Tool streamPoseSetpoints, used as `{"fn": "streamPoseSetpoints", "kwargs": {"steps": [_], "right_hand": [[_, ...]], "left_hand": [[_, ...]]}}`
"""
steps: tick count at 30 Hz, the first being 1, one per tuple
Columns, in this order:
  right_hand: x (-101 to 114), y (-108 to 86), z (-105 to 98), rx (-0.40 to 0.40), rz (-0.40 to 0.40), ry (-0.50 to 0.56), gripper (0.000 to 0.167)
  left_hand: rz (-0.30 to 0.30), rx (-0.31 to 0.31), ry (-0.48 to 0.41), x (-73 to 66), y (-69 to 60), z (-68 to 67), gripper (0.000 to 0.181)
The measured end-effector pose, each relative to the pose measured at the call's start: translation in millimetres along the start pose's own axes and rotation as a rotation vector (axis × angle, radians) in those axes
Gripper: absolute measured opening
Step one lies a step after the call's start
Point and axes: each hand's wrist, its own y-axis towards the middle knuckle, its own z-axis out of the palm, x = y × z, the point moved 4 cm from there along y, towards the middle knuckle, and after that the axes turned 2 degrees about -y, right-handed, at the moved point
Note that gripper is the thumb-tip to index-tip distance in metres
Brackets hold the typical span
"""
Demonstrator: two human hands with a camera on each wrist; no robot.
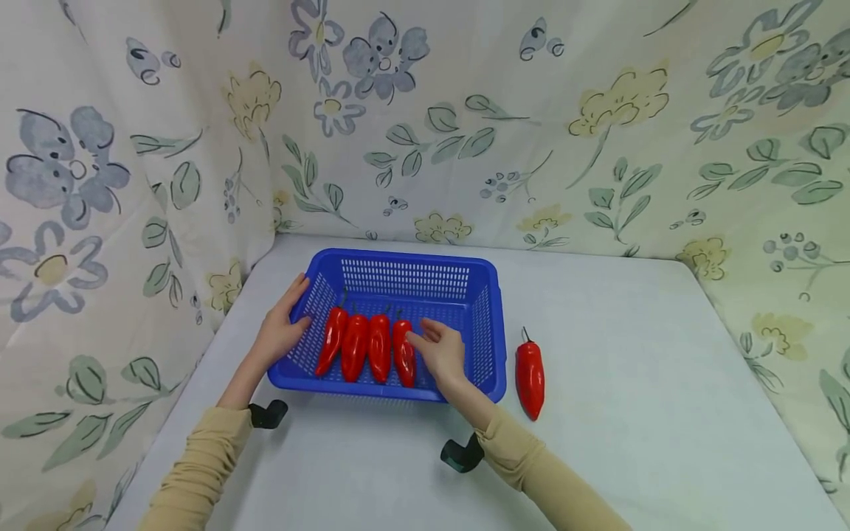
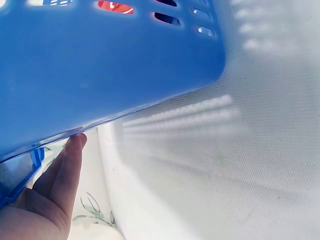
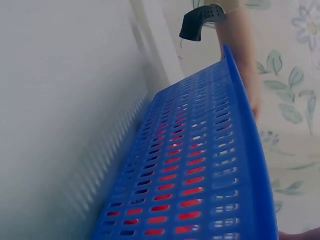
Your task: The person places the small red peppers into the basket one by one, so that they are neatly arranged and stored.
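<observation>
A blue plastic basket [image 1: 488, 324] with slotted walls stands on the white table, several red peppers [image 1: 380, 346] lying side by side in it. My left hand [image 1: 279, 332] holds the basket's left rim, thumb on the inner side; in the left wrist view its fingers [image 2: 72, 162] reach the rim from outside. Over the right part of the basket, my right hand [image 1: 443, 352] has loosely bent fingers and nothing visible between them. Its thumb is close to the rightmost pepper inside [image 1: 403, 361]; whether they touch I cannot tell. The right wrist view shows mostly basket wall [image 3: 190, 165].
Another red pepper [image 1: 530, 380] with a dark stem lies on the white table [image 1: 637, 369], right of the basket. A flower-patterned curtain [image 1: 465, 147] hangs behind the table and along both sides. Black wrist cameras [image 1: 462, 453] sit below the wrists.
</observation>
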Motion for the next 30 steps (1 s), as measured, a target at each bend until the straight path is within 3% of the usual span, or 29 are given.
{"fn": "streamPoseSetpoints", "kwargs": {"steps": [6, 10, 20, 30], "right_hand": [[7, -16.1, -23, -0.021, -0.182, 0.017, 0.054], [14, -26.1, -44, -0.062, -0.249, 0.026, 0.054], [22, -40.5, -86, -0.139, -0.298, 0.051, 0.055], [19, -40.6, -120, -0.214, -0.348, 0.044, 0.054]], "left_hand": [[-0.004, 0.009, -0.007, -1.4, 2.6, 3.8, 0.070], [-0.008, 0.015, -0.007, -1.4, 2.2, 3.5, 0.070], [-0.011, 0.017, 0.006, 0.1, -1.8, -2.6, 0.072], [-0.004, 0.009, -0.008, 0.6, 1.0, -0.6, 0.071]]}}
